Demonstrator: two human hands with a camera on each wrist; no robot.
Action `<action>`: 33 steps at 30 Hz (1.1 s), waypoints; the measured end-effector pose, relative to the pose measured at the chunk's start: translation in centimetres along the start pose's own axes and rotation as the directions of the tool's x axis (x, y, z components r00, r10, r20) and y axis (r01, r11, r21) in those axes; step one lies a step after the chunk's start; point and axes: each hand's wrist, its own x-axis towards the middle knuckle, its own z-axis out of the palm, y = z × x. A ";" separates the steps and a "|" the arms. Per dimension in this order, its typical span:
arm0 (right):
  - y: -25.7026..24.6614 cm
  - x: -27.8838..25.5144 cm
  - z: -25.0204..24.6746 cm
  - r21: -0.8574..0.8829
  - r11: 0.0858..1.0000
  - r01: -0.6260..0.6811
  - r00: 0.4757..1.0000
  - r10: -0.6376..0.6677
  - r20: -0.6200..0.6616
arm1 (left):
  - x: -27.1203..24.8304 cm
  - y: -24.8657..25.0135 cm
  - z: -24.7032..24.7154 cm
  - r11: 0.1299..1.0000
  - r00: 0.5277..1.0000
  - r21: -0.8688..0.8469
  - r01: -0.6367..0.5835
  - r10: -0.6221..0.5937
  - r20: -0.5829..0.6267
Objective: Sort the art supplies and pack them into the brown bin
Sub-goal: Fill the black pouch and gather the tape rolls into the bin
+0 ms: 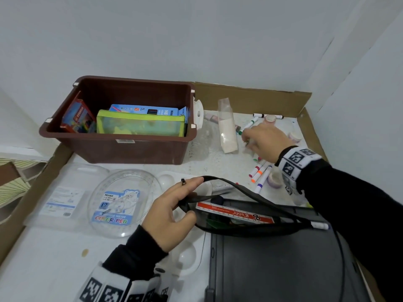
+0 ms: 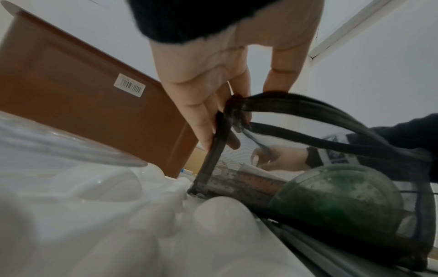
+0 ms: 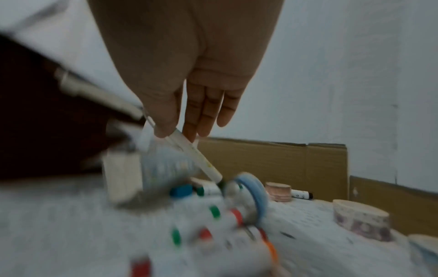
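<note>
— Brown plastic, the bin (image 1: pixel 122 147): where does it stand?
— At the back left of the white surface (image 1: pixel 43 258), against the wall. Inside it lean a red box of pens (image 1: pixel 77 118), a blue box of pens (image 1: pixel 144 110) and a green mesh pouch (image 1: pixel 139 125).
— And the hands?
— The left hand (image 1: pixel 170 216) pinches the open edge of a black mesh pouch (image 1: pixel 250 223) and holds its mouth wide. A red and white ruler (image 1: pixel 235 213) lies inside, and the left wrist view shows a green half-round thing (image 2: pixel 336 204) in there too.
— The right one?
— The right hand (image 1: pixel 265 142) reaches over the loose markers (image 1: pixel 259 171) at the right. In the right wrist view, thumb and fingers (image 3: pixel 163 120) pinch a thin white pen (image 3: pixel 189 150), its dark tip pointing down toward the markers. That view is blurred.
— Anything else nearby?
— Rolls of tape (image 1: pixel 274 179) beside the markers, and a clear oval case (image 1: pixel 122 203) marked "COLOR PEN" in front of the bin.
</note>
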 end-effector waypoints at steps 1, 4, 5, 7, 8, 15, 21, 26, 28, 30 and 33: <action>0.0 -0.4 -0.7 0.135 0.989 -0.054 0.996 0.063 -0.066 | 0.0 0.0 0.0 1.000 1.000 0.004 0.002 -0.002 -0.001; 0.2 -2.0 -3.7 0.403 0.910 -0.101 0.961 0.194 -0.197 | 0.0 0.1 0.1 1.000 1.000 -0.004 0.007 -0.007 -0.005; 0.2 -2.6 -4.9 0.488 0.867 -0.098 0.947 0.232 -0.223 | 0.0 0.1 0.2 1.000 1.000 -0.009 0.009 -0.009 -0.008; -0.4 -4.1 -7.3 0.680 0.732 -0.050 0.923 0.295 -0.249 | 0.1 -0.1 0.2 1.000 1.000 -0.013 0.014 -0.014 -0.012; -0.9 -4.9 -8.4 0.766 0.643 0.007 0.918 0.300 -0.260 | 0.1 -0.1 0.2 1.000 1.000 -0.011 0.016 -0.017 -0.014; -5.3 -11.4 -11.8 0.927 0.367 0.078 0.987 0.100 -0.123 | 0.2 -0.2 0.3 1.000 1.000 0.004 0.021 -0.021 -0.019; -6.9 -13.5 -8.3 0.813 0.583 -0.023 0.998 0.057 -0.013 | 0.3 -0.2 0.5 1.000 0.999 -0.011 0.027 -0.027 -0.024; -6.5 -13.9 -6.4 0.424 0.903 0.068 0.996 -0.038 -0.080 | 0.2 -0.3 0.5 1.000 0.999 -0.002 0.020 -0.020 -0.026; -6.3 -13.9 -6.5 0.305 0.948 0.084 0.995 -0.066 -0.071 | 0.2 -0.4 0.5 1.000 1.000 0.009 0.013 -0.013 -0.022; -5.9 -13.7 -6.7 0.274 0.960 0.065 0.998 -0.067 -0.001 | 0.3 -0.5 0.6 1.000 0.999 0.017 0.007 -0.006 -0.036; -5.3 -13.2 -7.4 0.402 0.915 -0.024 0.992 -0.030 0.126 | 0.2 -0.5 0.7 1.000 0.998 0.013 -0.003 0.004 -0.070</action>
